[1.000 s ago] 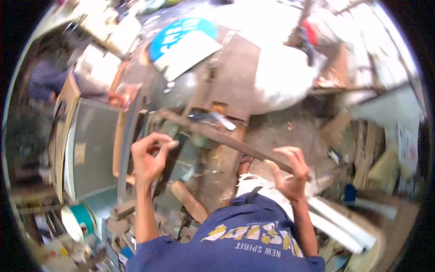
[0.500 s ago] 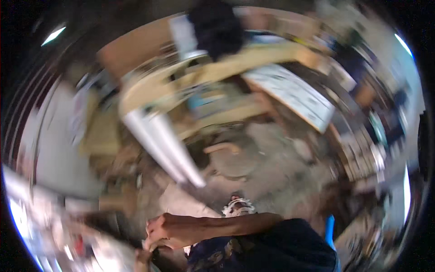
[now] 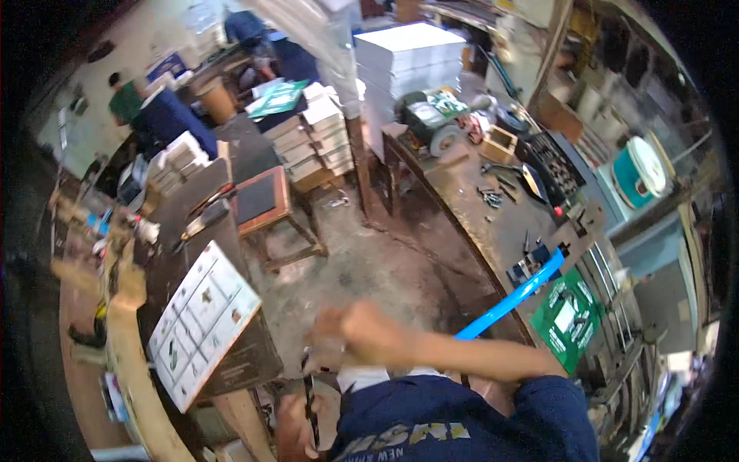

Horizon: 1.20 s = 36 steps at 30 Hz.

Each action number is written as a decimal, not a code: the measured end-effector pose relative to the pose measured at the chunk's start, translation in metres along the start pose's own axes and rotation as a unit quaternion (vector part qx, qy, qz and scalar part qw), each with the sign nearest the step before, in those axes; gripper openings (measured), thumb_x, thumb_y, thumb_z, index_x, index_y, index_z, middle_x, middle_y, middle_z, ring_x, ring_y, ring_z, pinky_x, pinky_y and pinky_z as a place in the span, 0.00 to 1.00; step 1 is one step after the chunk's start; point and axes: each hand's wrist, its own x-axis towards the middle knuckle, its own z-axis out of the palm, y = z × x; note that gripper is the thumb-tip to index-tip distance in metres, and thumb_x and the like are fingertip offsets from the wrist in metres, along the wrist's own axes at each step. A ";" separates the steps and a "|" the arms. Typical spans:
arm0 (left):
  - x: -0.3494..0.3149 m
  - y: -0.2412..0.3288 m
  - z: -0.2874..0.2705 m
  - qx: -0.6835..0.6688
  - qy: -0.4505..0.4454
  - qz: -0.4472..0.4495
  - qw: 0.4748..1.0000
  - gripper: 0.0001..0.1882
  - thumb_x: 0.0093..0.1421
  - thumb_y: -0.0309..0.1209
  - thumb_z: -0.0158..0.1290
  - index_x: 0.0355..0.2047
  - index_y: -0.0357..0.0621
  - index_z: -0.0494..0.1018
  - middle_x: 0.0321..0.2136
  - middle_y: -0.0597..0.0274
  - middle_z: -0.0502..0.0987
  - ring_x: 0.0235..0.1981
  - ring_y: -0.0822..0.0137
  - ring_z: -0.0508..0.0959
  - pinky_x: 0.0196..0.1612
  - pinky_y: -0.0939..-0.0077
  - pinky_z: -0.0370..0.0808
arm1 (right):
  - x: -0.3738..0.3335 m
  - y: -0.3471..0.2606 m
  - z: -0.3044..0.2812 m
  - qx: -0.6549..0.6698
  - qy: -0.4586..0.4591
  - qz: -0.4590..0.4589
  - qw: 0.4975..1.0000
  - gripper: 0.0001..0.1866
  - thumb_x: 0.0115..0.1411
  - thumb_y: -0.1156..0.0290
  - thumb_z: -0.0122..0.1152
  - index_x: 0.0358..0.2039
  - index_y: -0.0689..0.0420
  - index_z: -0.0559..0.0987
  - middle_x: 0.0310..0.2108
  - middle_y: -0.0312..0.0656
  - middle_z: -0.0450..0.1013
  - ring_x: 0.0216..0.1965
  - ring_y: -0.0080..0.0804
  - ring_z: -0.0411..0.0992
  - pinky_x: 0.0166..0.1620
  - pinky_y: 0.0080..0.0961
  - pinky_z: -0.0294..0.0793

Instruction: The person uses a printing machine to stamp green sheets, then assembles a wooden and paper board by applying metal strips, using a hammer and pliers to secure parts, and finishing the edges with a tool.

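My right forearm reaches across my chest from the right, and my right hand is a blurred, curled shape above the concrete floor. It touches nothing that I can make out. Low at the left of my blue shirt, my left hand shows only partly beside a thin dark object; whether it holds it is unclear. A blue bar lies on the long workbench just beyond my right arm.
A white board with a grid of pictures leans on a bench at the left. A wooden stool stands in the aisle. Stacked white boxes and a motor are at the far end. People work at the back left.
The view has swung from a bench with a wooden strip under both hands to the workshop aisle. My right arm now crosses my chest, and the strip is out of sight.
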 end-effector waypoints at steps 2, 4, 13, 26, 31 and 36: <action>0.057 0.055 0.041 0.118 -0.071 -0.014 0.990 0.20 0.69 0.35 0.43 0.39 0.27 0.78 0.23 0.62 0.76 0.30 0.69 0.76 0.38 0.76 0.73 | 0.022 0.057 -0.041 -0.060 0.031 0.068 0.995 0.21 0.58 0.59 0.66 0.45 0.62 0.80 0.43 0.54 0.78 0.40 0.55 0.78 0.44 0.43 0.78; 0.130 0.080 0.047 0.127 -0.097 -0.018 0.987 0.20 0.70 0.34 0.43 0.40 0.27 0.78 0.23 0.63 0.76 0.29 0.70 0.76 0.37 0.75 0.73 | 0.032 0.160 -0.049 -0.187 0.129 0.057 0.972 0.28 0.59 0.58 0.66 0.55 0.62 0.73 0.41 0.57 0.78 0.35 0.56 0.78 0.38 0.45 0.78; 0.325 0.242 0.159 0.195 -0.021 0.049 0.979 0.20 0.70 0.42 0.51 0.37 0.35 0.81 0.19 0.71 0.68 0.22 0.75 0.70 0.31 0.77 0.75 | 0.081 0.457 -0.127 -0.388 0.108 0.463 0.790 0.24 0.55 0.77 0.59 0.50 0.65 0.63 0.71 0.68 0.40 0.32 0.55 0.80 0.30 0.46 0.81; 0.419 0.294 0.373 0.407 -0.316 0.364 0.776 0.20 0.65 0.29 0.58 0.56 0.34 0.74 0.26 0.69 0.74 0.27 0.80 0.71 0.32 0.83 0.69 | 0.121 0.299 -0.153 0.020 0.398 0.327 0.857 0.35 0.54 0.69 0.69 0.60 0.64 0.68 0.53 0.62 0.73 0.55 0.50 0.74 0.56 0.39 0.74; 0.391 0.236 0.429 0.271 -0.457 0.272 0.802 0.31 0.63 0.22 0.59 0.66 0.37 0.64 0.33 0.70 0.74 0.36 0.78 0.73 0.45 0.84 0.70 | 0.140 0.229 -0.185 0.197 0.706 0.230 0.640 0.21 0.59 0.76 0.69 0.53 0.66 0.78 0.45 0.42 0.80 0.44 0.22 0.76 0.49 0.22 0.77; 0.370 0.222 0.466 0.375 -0.536 0.306 0.692 0.34 0.54 0.29 0.67 0.61 0.40 0.70 0.42 0.60 0.78 0.45 0.67 0.77 0.54 0.73 0.71 | 0.099 0.215 -0.203 0.065 0.785 0.254 0.561 0.07 0.60 0.73 0.71 0.36 0.62 0.85 0.28 0.31 0.79 0.28 0.14 0.73 0.33 0.14 0.71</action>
